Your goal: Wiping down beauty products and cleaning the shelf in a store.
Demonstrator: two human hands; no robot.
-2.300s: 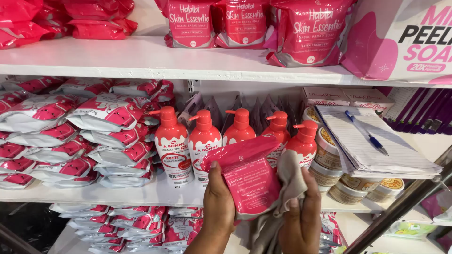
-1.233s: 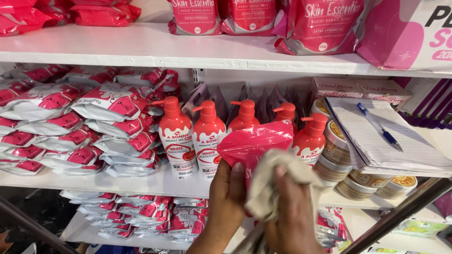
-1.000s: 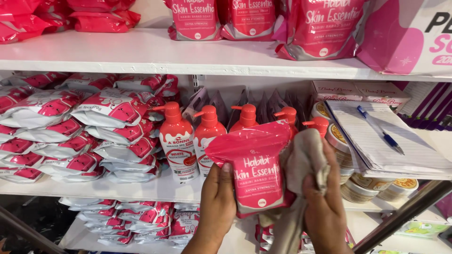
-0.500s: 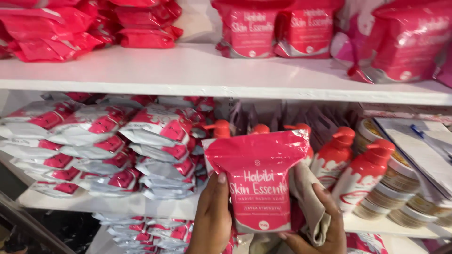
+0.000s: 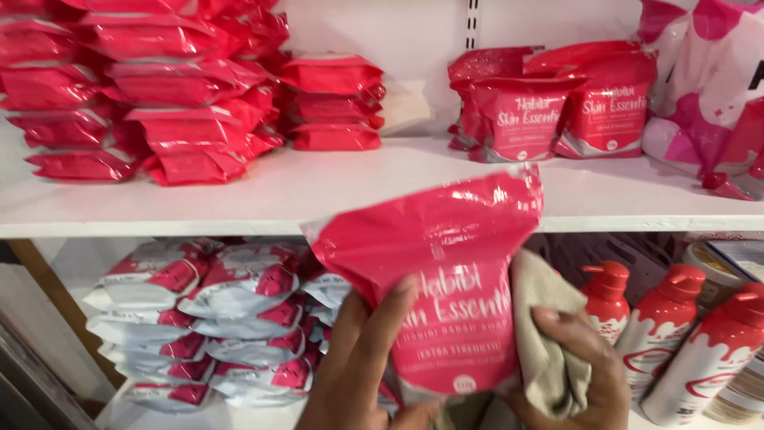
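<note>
Since approx. half a sec ago our view went up, and the pink pouch [image 5: 446, 279] went up w/ it, now in front of the white shelf [image 5: 263, 199] edge. Our left hand [image 5: 362, 374] has its grip clamped on the pouch, thumb on the front. Our right hand [image 5: 577, 370], at 3 o'clock from the pouch, squeezes a beige cloth [image 5: 545, 334] vs. the pouch's side. Red packs [image 5: 151, 103] sit at 11 o'clock, pump bottles [image 5: 672, 334] at 4 o'clock.
</note>
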